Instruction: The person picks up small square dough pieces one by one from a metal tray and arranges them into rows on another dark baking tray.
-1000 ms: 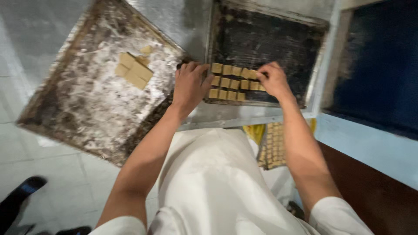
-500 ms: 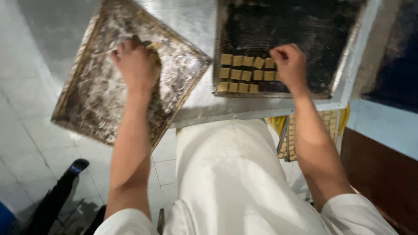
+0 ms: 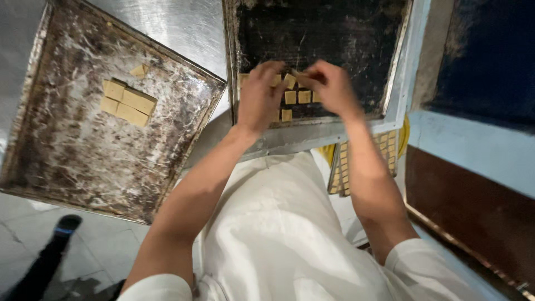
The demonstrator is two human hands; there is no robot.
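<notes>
While a steel table [image 3: 167, 22] carries everything, two trays are set on it: a floured tray [image 3: 83, 161] hanging over the near edge, and a dark baking tray [image 3: 345, 33] beside it. Four pale dough squares [image 3: 127, 103] are left on the floured tray. Over the dark tray's near rim, the left hand [image 3: 259, 97] is curled down onto the small dough pieces [image 3: 298, 96], and one piece is pinched by the right hand [image 3: 333, 88], though blur hides details.
</notes>
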